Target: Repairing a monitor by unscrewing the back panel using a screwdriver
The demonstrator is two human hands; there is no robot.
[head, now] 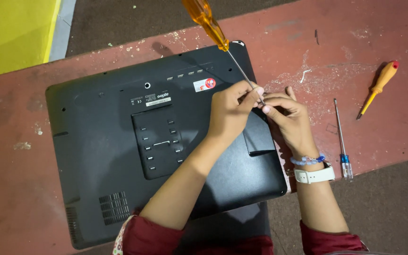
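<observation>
A black laptop (119,141) lies upside down on a worn red bench (355,42). A long screwdriver with a clear orange handle (208,21) slants down to the laptop's right edge. My left hand (230,113) pinches its metal shaft near the tip. My right hand (291,123), with a white watch and a blue bead bracelet at the wrist, meets the left at the tip, fingers closed around it. The tip itself is hidden by my fingers. A small raised black panel (258,137) sits just below my hands.
A short orange-handled screwdriver (378,85) and a thin one with a blue handle (342,141) lie on the bench to the right. A yellow surface (10,33) fills the far left corner. Dark floor (393,208) borders the bench front and back.
</observation>
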